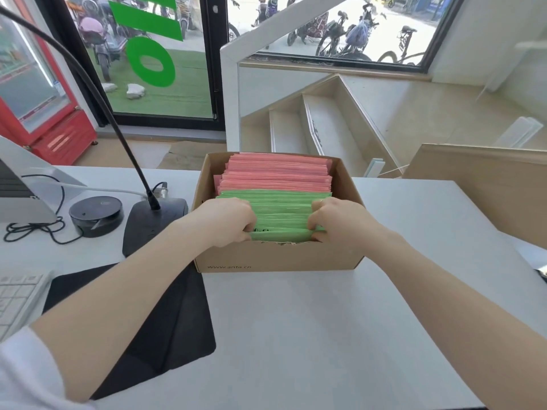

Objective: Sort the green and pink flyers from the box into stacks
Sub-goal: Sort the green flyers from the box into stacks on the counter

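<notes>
Left hand (226, 218) and right hand (333, 220) curl onto opposite ends of green flyers (281, 216), long axis spanning between them, pink flyers (276, 173) just beyond.

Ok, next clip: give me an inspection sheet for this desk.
Surface: white desk, black mat at left.
Job's things: cardboard box holds green flyers at the near end, pink flyers behind; no stacks on the desk.
Clutter: gooseneck microphone, round black device, keyboard.
Hands: left hand and right hand grip the green flyers, fingers curled.
Cables: black cable coiled at left.
Surroundings: staircase, glass door, parked bikes outside.
</notes>
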The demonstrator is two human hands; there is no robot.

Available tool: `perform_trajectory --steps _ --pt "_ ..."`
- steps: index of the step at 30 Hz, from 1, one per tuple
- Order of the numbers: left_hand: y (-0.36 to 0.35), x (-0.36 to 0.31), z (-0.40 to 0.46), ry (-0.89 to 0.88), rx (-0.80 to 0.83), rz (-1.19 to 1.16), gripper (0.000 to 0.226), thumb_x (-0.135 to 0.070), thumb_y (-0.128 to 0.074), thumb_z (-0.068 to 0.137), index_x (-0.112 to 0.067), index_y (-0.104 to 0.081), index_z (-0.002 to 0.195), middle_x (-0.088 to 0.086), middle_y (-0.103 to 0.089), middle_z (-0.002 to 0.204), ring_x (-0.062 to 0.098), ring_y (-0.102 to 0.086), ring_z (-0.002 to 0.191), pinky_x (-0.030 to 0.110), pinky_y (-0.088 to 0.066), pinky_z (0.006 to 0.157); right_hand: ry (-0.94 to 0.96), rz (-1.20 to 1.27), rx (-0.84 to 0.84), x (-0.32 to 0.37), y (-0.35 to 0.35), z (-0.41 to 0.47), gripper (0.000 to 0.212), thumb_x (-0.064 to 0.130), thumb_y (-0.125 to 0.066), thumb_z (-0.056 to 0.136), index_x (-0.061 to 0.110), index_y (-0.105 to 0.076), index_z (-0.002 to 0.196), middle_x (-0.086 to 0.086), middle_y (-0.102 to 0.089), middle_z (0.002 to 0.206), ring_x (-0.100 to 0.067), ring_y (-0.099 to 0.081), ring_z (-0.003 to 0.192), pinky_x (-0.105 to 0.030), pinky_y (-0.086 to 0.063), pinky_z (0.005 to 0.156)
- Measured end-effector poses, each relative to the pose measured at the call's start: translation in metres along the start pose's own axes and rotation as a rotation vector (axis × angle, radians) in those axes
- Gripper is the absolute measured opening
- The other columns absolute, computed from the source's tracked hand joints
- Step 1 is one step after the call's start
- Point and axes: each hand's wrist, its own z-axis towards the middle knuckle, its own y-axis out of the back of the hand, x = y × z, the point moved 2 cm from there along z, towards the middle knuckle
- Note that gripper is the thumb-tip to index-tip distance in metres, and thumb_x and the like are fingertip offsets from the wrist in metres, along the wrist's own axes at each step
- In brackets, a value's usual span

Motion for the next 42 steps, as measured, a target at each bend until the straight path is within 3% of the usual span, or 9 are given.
perform_trajectory --steps 4,9,13,16,21,26,30,36,42 --pt "-0.003 0.008 -0.013 -0.126 -0.357 -0.104 0.020 -0.028 -0.059 0.084 -0.012 -0.064 0.093 0.002 -0.054 0.109 0.026 -0.050 0.104 0.037 -0.044 0.086 -0.025 0.274 -0.322 -0.011 -0.003 -0.020 0.021 0.026 -0.064 0.079 0.010 -0.070 0.089 -0.003 -0.057 0.103 -0.017 -0.042 0.094 -0.036 -0.036 0.088" --pt "0.032 -0.013 -0.054 -0.159 -0.731 -0.364 0.034 -0.043 -0.037 0.077 -0.018 -0.056 0.091 -0.007 -0.061 0.075 0.024 -0.058 0.063 0.035 -0.050 0.054 -0.095 0.575 -0.605 -0.007 0.028 -0.062 0.019 0.021 -0.058 0.082 0.007 -0.067 0.091 0.021 -0.056 0.084 0.004 -0.052 0.079 -0.011 -0.037 0.073" --pt "0.049 -0.037 -0.090 -0.257 -0.888 -0.445 0.027 -0.041 -0.045 0.080 -0.027 -0.047 0.103 -0.015 -0.061 0.084 0.016 -0.064 0.067 0.031 -0.054 0.059 -0.119 0.624 -0.711 0.006 0.053 -0.105 0.013 0.017 -0.062 0.080 0.012 -0.070 0.089 0.026 -0.059 0.080 0.009 -0.053 0.080 -0.006 -0.037 0.071" --pt "0.025 -0.048 -0.100 -0.388 -0.851 -0.439 0.033 -0.036 -0.048 0.085 -0.021 -0.056 0.114 -0.018 -0.057 0.092 0.006 -0.060 0.083 0.018 -0.048 0.069 -0.128 0.658 -0.568 0.014 0.044 -0.130 0.009 0.020 -0.062 0.078 0.024 -0.065 0.086 0.028 -0.062 0.078 0.004 -0.055 0.076 -0.007 -0.037 0.068" --pt "-0.066 -0.054 -0.087 -0.429 -0.595 -0.372 0.028 -0.033 -0.045 0.089 -0.021 -0.060 0.109 -0.009 -0.068 0.093 0.010 -0.065 0.079 0.026 -0.054 0.060 -0.346 0.618 -0.247 0.032 -0.041 -0.145 0.013 0.012 -0.071 0.080 0.011 -0.072 0.093 0.009 -0.063 0.088 -0.017 -0.059 0.084 -0.028 -0.046 0.077" --pt "-0.089 -0.046 -0.089 -0.054 -0.522 -1.054 0.026 -0.012 -0.070 0.081 -0.019 -0.061 0.105 -0.010 -0.064 0.090 -0.009 -0.057 0.074 0.007 -0.043 0.071 -0.553 1.021 -0.458 0.035 -0.063 -0.166 0.020 0.004 -0.070 0.078 0.024 -0.067 0.083 0.004 -0.068 0.084 -0.013 -0.061 0.079 -0.021 -0.046 0.074" --pt "-0.113 -0.056 -0.093 0.071 -0.346 -1.613 0.032 -0.004 -0.062 0.085 -0.025 -0.055 0.107 -0.005 -0.068 0.099 0.009 -0.066 0.090 0.021 -0.052 0.079 -0.619 1.539 -0.496 0.048 -0.085 -0.170 0.049 -0.004 -0.059 0.085 0.026 -0.049 0.122 -0.002 -0.065 0.096 -0.014 -0.063 0.088 -0.023 -0.048 0.079" --pt "-0.125 -0.076 -0.093 0.124 -0.384 -1.751 0.027 0.000 -0.055 0.088 -0.024 -0.054 0.100 -0.008 -0.069 0.096 0.010 -0.064 0.092 0.025 -0.049 0.087 -0.675 1.512 -0.595 0.065 -0.102 -0.163 0.029 -0.008 -0.052 0.087 -0.001 -0.054 0.116 -0.008 -0.068 0.110 -0.019 -0.065 0.100 -0.030 -0.050 0.084" --pt "-0.124 -0.094 -0.083 0.048 -0.320 -1.689 0.025 0.000 -0.049 0.092 -0.021 -0.054 0.104 -0.010 -0.067 0.101 -0.001 -0.063 0.092 0.013 -0.048 0.080 -0.726 1.430 -0.613 0.060 -0.109 -0.183 0.026 -0.002 -0.052 0.091 0.011 -0.056 0.114 0.003 -0.068 0.110 -0.012 -0.064 0.103 -0.026 -0.051 0.088"
